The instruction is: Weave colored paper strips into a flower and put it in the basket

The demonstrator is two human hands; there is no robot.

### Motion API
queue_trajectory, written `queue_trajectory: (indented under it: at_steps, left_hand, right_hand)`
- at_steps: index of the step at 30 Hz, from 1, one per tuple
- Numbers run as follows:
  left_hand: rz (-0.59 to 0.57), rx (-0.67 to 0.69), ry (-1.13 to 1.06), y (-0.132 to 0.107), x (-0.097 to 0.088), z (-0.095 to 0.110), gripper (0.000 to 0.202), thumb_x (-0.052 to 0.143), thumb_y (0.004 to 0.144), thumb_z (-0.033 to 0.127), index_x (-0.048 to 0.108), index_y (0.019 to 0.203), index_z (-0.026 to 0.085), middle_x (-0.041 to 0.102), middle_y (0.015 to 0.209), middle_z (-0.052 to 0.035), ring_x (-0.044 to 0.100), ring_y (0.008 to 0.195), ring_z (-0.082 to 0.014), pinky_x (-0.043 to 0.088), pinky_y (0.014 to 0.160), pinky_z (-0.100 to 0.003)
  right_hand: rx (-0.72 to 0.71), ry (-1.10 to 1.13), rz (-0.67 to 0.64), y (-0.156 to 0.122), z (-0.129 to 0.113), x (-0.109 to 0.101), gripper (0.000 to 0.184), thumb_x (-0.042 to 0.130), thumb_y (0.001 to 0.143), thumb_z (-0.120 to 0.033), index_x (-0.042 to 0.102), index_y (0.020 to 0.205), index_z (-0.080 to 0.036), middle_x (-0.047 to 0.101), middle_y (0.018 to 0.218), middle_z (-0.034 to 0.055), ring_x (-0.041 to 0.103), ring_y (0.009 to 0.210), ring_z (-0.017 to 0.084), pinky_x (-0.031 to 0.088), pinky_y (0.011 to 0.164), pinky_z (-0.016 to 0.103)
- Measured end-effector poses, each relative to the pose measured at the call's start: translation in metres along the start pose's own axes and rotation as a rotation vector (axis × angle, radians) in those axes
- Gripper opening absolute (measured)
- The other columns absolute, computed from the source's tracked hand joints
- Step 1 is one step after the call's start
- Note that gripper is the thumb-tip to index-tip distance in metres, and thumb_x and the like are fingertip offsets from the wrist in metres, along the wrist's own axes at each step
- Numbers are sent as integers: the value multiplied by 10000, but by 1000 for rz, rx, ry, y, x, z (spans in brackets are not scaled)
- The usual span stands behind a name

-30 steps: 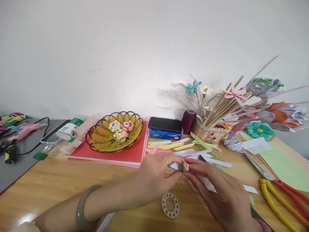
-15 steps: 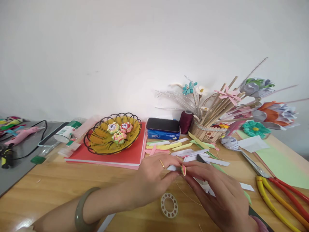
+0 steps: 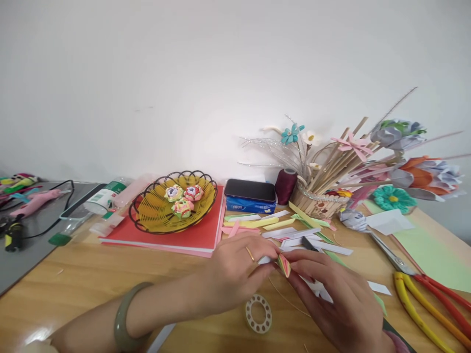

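Between the fingertips of both hands is a small folded paper piece [image 3: 284, 265] in layers of pink, yellow and green. My left hand [image 3: 239, 269], with a ring and a bangle, pinches it from the left. From the right, my right hand [image 3: 331, 289] grips it between thumb and fingers. Loose folded paper strips [image 3: 272, 223] in white, yellow, pink and green lie just behind the hands. Below them a white ring with holes [image 3: 258, 314] rests on the wooden table [image 3: 206, 328]. A thin thread runs near it.
A yellow woven basket [image 3: 147, 208] with three paper flowers stands on red paper [image 3: 206, 240]. Behind the strips are a phone [image 3: 250, 189] on a blue packet, a maroon thread spool [image 3: 286, 186] and a flower holder [image 3: 324, 206]. Scissors [image 3: 401, 269] lie at right, bottles at left.
The folded paper piece has turned slightly and shows more of its layered face. Both hands stay on it with small finger shifts. The whole view has moved a little.
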State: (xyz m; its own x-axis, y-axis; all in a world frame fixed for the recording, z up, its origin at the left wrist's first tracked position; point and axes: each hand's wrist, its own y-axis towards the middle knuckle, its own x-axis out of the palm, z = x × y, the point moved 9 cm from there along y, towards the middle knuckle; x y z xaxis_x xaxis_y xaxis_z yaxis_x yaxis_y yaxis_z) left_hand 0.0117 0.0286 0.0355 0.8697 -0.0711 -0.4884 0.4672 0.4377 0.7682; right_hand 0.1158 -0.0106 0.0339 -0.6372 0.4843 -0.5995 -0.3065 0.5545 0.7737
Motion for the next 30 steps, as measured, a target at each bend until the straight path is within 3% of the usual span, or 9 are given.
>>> queue_trajectory:
  at_steps: [13, 21, 30]
  left_hand:
    - [-36, 32, -15, 5, -1, 6, 72, 543, 781, 103, 581, 819, 151, 668, 779, -57, 629, 760, -126, 541, 746, -273]
    - [-80, 27, 31, 7, -1, 10, 94, 524, 803, 126, 609, 841, 142, 676, 823, -81, 630, 791, -144, 532, 742, -282]
    - [-50, 73, 21, 1, 0, 11, 89, 510, 819, 131, 563, 882, 163, 665, 848, -59, 626, 817, -128, 518, 743, -254]
  right_hand:
    - [49, 251, -47, 10, 9, -1, 134, 518, 819, -113, 522, 834, -246, 679, 766, 30, 670, 689, 149, 551, 569, 218]
    - [-57, 162, -35, 16, 2, -10, 199, 497, 763, -56, 550, 816, -241, 682, 685, 13, 670, 605, 138, 529, 514, 189]
    - [-42, 171, -44, -4, 11, -3, 175, 493, 798, -98, 548, 867, -249, 685, 745, 19, 668, 646, 147, 531, 545, 223]
